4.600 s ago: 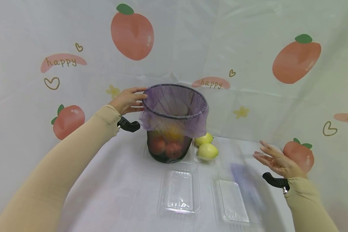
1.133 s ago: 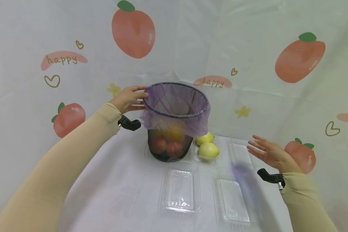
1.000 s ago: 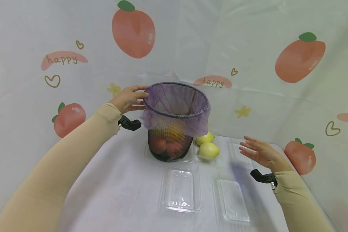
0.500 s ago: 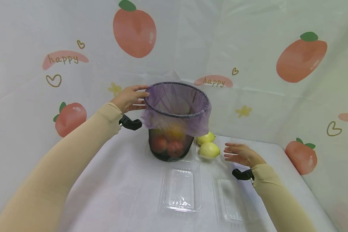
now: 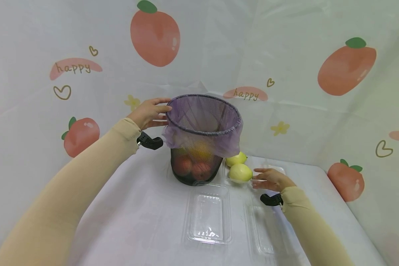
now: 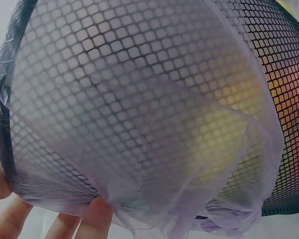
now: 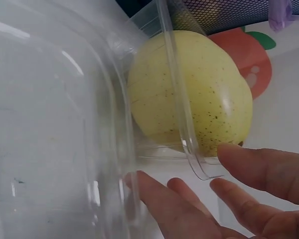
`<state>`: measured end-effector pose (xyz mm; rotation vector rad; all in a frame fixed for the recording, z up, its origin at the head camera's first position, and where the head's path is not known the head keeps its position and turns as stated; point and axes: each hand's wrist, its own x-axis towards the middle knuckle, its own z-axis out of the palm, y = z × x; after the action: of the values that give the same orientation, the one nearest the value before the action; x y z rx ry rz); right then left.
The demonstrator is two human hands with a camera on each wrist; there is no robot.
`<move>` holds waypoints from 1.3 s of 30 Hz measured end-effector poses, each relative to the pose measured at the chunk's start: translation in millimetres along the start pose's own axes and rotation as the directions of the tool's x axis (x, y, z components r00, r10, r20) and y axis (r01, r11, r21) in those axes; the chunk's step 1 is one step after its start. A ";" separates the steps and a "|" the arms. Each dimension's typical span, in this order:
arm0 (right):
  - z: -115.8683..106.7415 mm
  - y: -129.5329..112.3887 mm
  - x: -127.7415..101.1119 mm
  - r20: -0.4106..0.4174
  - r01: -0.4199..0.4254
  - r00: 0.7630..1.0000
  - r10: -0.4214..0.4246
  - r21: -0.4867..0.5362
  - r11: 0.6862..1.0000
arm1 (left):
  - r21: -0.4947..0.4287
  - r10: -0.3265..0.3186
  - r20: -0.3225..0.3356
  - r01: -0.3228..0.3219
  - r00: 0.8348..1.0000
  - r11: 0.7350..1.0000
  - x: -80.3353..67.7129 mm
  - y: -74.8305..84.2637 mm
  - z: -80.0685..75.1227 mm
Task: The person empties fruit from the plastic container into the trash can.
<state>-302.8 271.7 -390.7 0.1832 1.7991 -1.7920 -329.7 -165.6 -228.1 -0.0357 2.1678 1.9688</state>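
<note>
Since your right hand (image 5: 269, 179) is open beside the thin clear tray (image 7: 182, 124), hold its rim softly.

A table (image 5: 146, 207) covered in a white cloth carries a black mesh basket (image 5: 194, 162) lined with a purple bag. Just right of the basket a clear tray (image 5: 234, 181) holds two yellow pears (image 5: 240, 172). In front of the basket lie two empty clear trays (image 5: 208, 214), side by side.
</note>
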 end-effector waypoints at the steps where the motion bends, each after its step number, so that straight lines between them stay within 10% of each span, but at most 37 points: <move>1: 0.5 0.6 1.2 0.001 0.000 1.000 0.000 -0.005 1.000 | -0.001 0.000 -0.001 0.000 1.000 1.000 0.0 -0.1 -0.1; 27: 10.8 1.2 11.9 0.005 -0.043 0.999 0.043 0.059 0.997 | -0.005 0.000 0.011 0.000 1.000 1.000 -0.8 1.2 -0.5; 39: 6.7 -4.7 0.2 0.147 -0.012 0.989 -0.026 0.252 0.968 | -0.007 0.001 0.010 -0.001 1.000 1.000 0.3 0.1 0.5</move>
<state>-303.2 264.8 -386.1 0.1385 1.4672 -1.9819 -330.0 -165.1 -228.1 -0.0260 2.1549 1.9735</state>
